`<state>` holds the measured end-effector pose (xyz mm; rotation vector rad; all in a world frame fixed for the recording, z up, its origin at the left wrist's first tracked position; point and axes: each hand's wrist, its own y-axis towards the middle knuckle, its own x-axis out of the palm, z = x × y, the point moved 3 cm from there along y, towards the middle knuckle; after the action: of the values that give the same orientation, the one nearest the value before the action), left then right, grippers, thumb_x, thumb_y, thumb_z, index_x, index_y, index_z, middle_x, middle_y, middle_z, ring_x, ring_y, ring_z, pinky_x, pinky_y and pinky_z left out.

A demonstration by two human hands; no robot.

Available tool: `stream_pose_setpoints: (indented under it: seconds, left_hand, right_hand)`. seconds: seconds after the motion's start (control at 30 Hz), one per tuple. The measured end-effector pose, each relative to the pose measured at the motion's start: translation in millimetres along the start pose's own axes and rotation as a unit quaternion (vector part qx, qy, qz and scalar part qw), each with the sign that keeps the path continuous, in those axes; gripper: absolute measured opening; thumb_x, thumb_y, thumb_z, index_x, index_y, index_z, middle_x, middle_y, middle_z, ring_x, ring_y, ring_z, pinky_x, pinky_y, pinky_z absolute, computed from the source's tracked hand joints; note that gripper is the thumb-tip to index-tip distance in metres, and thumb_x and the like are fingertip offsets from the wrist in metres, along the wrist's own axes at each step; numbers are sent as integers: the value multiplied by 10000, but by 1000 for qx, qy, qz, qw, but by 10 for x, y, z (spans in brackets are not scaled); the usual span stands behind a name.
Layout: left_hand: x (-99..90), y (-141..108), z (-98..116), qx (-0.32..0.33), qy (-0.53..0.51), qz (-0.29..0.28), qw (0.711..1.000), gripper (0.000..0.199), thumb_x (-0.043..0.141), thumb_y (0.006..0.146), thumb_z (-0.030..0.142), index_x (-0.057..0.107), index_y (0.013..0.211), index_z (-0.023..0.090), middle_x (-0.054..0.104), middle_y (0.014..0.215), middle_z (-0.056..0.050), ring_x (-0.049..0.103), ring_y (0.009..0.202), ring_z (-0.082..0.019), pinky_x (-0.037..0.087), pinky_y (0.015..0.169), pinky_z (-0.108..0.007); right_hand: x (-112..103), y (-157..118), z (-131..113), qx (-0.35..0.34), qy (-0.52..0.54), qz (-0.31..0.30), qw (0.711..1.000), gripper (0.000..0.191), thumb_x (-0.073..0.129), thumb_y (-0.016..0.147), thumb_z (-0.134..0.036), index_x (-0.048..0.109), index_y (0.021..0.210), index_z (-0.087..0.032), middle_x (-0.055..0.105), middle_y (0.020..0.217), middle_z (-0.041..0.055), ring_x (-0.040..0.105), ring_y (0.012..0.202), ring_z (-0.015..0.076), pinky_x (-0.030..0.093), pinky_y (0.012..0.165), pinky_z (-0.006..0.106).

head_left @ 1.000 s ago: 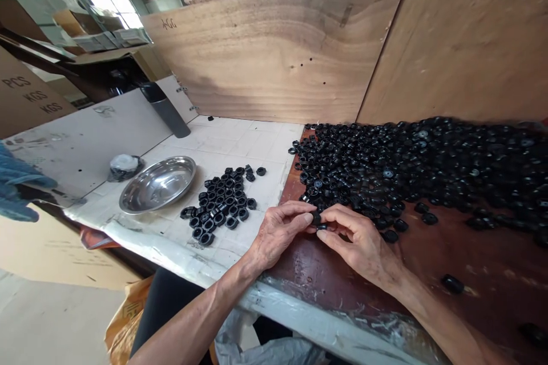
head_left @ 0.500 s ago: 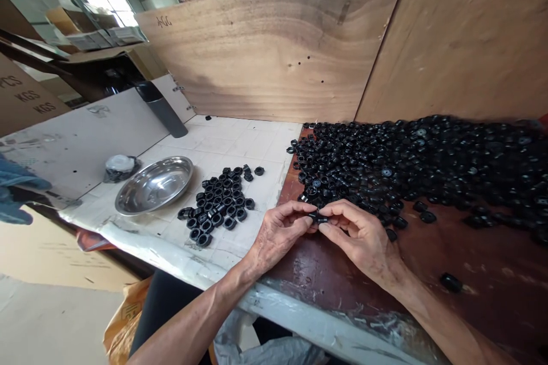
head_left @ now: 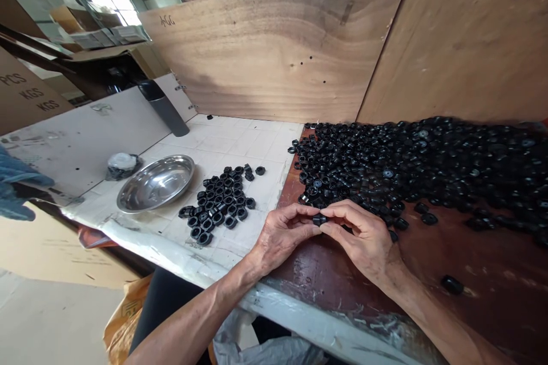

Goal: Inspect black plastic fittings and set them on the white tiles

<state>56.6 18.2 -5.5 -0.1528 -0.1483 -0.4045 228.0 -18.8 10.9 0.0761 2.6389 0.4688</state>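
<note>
Between the fingertips of both hands is a small black plastic cap [head_left: 319, 219]. My left hand [head_left: 285, 234] pinches it from the left, thumb below and fingers above. From the other side my right hand [head_left: 362, 234] grips it with thumb and fingertips. The hands hold it just over the reddish-brown board [head_left: 312, 274]. Behind them spreads a big heap of similar black caps [head_left: 406, 159]. Left of my left hand, a smaller group of black ring-shaped pieces [head_left: 220, 197] lies on the pale table surface [head_left: 252, 148].
A shiny metal bowl [head_left: 156, 182] stands left of the small group, beside a wrapped white-topped roll [head_left: 123, 165]. A dark bottle [head_left: 165, 108] leans at the back left. Wooden panels [head_left: 265, 57] wall the back. One loose black cap [head_left: 452, 284] lies right of my right hand.
The fingers have shifted slightly around the black cap, which now shows more plainly between them. My left thumb has straightened towards the right. The view has shifted a little; other things stay in place.
</note>
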Motion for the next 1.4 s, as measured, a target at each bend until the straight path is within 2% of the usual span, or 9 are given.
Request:
stream_pose_setpoints:
  seconds: [0.4, 0.47, 0.63, 0.77, 0.93, 1.03, 1.17, 1.3, 1.4]
  left_hand:
    - [-47, -8, -28, 105, 88, -18, 990, 242, 787, 817, 300, 755, 1026, 181, 761, 1025, -72, 715, 944, -218, 570, 907, -349]
    - [-45, -10, -8, 124, 103, -28, 986, 227, 777, 828, 275, 759, 1037, 191, 761, 1047, -64, 709, 978, -213, 554, 938, -342]
    - [-13, -13, -7, 104, 88, -40, 990, 245, 797, 795, 257, 761, 1025, 179, 765, 1012, -62, 708, 930, -204, 562, 880, -321]
    - [-1, -8, -25, 49, 11, -19, 999, 296, 821, 765, 291, 748, 1024, 168, 760, 951, -57, 707, 857, -187, 565, 840, -311]
    - [-8, -5, 3, 43, -27, -7, 999, 284, 833, 754, 293, 741, 992, 170, 722, 807, -14, 664, 730, -128, 546, 756, -257]
    - [-16, -4, 4, 46, -19, -6, 999, 275, 826, 758, 280, 740, 993, 168, 718, 803, -12, 658, 726, -123, 535, 741, -247]
    - [-20, -1, -16, 50, -8, -8, 999, 289, 822, 763, 272, 736, 1017, 163, 737, 854, -26, 679, 765, -139, 542, 758, -258]
    - [-16, 7, -35, 60, -1, -28, 998, 275, 795, 802, 277, 724, 1036, 151, 767, 964, -66, 725, 884, -196, 570, 865, -324]
    - [-38, -1, -20, 104, 94, -34, 990, 254, 757, 846, 283, 720, 1063, 157, 767, 1003, -73, 733, 909, -211, 586, 865, -340]
  right_hand:
    - [-28, -48, -8, -24, -70, -48, 996, 191, 570, 974, -349, 586, 1112, -219, 688, 798, 16, 656, 695, 170, 519, 691, 273]
    - [-16, -49, 29, -16, -80, -79, 994, 135, 531, 1000, -338, 601, 1016, -224, 642, 703, -12, 612, 624, 152, 483, 653, 263]
    - [-13, -36, 42, -15, -127, -51, 990, 418, 426, 1049, -368, 479, 658, -229, 458, 555, -37, 461, 504, 121, 380, 565, 270]
    - [-36, -30, -20, -12, -84, -33, 996, 186, 511, 1013, -339, 618, 1087, -208, 640, 781, 3, 594, 672, 150, 460, 676, 262]
    - [-33, -42, -63, -26, -112, -53, 992, 344, 558, 982, -348, 558, 665, -217, 532, 589, -14, 490, 543, 136, 387, 566, 283]
    - [-51, -44, -61, -14, -87, -51, 995, 194, 600, 954, -372, 634, 865, -203, 589, 668, -13, 531, 586, 143, 412, 583, 274]
    - [-61, -31, -33, -15, -91, -61, 994, 232, 608, 953, -367, 620, 780, -212, 561, 626, -26, 523, 581, 138, 418, 588, 268]
    - [-41, -20, -10, -25, -58, -41, 997, 182, 618, 938, -328, 659, 1069, -208, 700, 874, 17, 650, 755, 164, 501, 724, 264]
    - [12, -28, -1, 24, -53, -47, 997, 164, 580, 956, -348, 661, 965, -205, 663, 695, -13, 634, 637, 154, 488, 640, 251]
